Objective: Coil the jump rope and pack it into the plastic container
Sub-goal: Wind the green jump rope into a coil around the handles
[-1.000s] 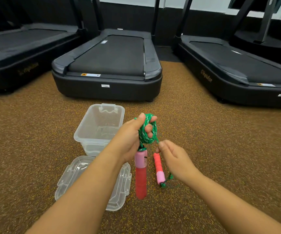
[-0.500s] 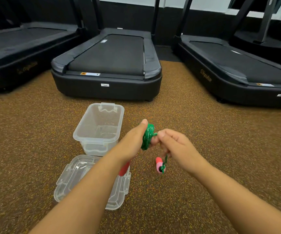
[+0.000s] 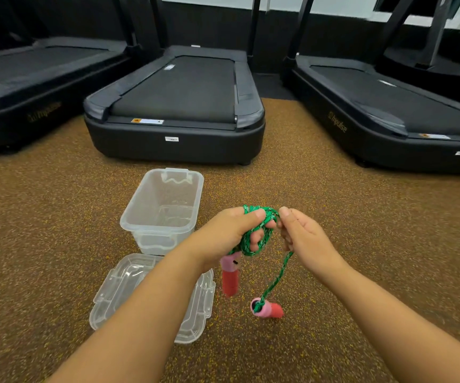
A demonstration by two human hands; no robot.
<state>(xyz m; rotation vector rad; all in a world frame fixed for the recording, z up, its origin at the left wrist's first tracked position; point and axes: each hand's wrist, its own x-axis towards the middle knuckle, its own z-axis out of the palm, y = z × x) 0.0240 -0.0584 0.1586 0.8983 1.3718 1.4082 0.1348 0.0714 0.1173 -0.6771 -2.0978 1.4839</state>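
Observation:
The green jump rope (image 3: 262, 239) is wound in loops round the fingers of my left hand (image 3: 231, 236), which grips the coil. One red and pink handle (image 3: 230, 275) hangs just below that hand. My right hand (image 3: 303, 236) pinches the loose strand beside the coil. From it a short length of rope drops to the second red and pink handle (image 3: 267, 309), which dangles near the floor. The clear plastic container (image 3: 146, 214) stands open on the floor to the left of my hands, with nothing inside.
The container's clear lid (image 3: 121, 294) lies flat on the brown speckled floor (image 3: 361, 217), partly under my left forearm. Three black treadmills stand behind: one in the middle (image 3: 176, 106), one at left (image 3: 30, 87), one at right (image 3: 389, 106).
More rope has been wound onto my left hand. The free handle dropped lower on a longer hanging strand, and the handle under my left hand swung back into view.

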